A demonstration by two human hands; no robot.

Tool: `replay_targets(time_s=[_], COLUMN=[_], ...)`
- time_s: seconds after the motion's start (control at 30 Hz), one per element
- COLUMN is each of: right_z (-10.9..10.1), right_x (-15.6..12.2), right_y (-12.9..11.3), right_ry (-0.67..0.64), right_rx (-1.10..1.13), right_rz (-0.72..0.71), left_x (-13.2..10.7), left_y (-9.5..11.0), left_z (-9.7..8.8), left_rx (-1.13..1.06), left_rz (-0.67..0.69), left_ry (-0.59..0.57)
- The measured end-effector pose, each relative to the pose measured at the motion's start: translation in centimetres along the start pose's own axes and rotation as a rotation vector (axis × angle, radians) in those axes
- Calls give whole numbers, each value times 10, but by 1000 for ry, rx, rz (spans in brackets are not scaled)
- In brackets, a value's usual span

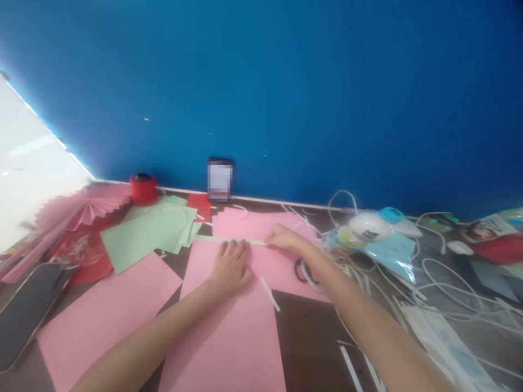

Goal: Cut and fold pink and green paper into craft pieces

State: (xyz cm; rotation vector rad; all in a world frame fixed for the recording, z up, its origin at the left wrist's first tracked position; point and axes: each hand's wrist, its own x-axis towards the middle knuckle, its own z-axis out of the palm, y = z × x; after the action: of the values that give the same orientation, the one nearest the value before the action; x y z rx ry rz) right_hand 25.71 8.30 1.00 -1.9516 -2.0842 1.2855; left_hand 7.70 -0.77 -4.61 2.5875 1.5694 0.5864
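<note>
A long pink sheet of paper [226, 326] lies in front of me, with a narrow pale strip that looks like tape [210, 238] along its far edge. My left hand [231, 265] rests flat on the sheet, fingertips at the strip. At the strip's right end, my right hand [281, 238] is closed in a pinch; the fingertips are blurred. Another pink sheet [229, 220] lies beyond and under the right hand. Dark-handled scissors [300, 270] are partly hidden by my right forearm. A loose white strip [270, 295] lies near the sheet's right edge.
Green sheets [151, 231], a pink pleated paper fan [87, 209], a red round object [143, 189] and a phone [30, 310] are on the left. Tangled white cables [441, 280] and plastic packets [392, 250] crowd the right. A blue wall [286, 98] bounds the table behind.
</note>
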Motion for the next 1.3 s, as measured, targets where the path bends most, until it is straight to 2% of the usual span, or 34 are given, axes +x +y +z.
replay_targets(time_s=[0.13,0.4,0.63,0.77,1.07,1.3], right_z=[4,19,27,28,18,16], right_x=[2,-1,-5,-6,0,5], right_y=[7,25,37,37,24,23], right_ry=[-16,189,240,266,199,112], right_rx=[-10,-32,32,36,34,20], right_rz=[-44,-72,-165,-163,-26,-39], left_x=[0,0,-2,-2,0,-2], left_y=[2,2,1,0,0,1], left_z=[-1,0,2,4,0,1], left_rx=[-14,14,23,26,29,38], left_rz=[-6,-7,-5,0,-5,-14], left_ry=[-33,-64,-79,-86,-97,-52])
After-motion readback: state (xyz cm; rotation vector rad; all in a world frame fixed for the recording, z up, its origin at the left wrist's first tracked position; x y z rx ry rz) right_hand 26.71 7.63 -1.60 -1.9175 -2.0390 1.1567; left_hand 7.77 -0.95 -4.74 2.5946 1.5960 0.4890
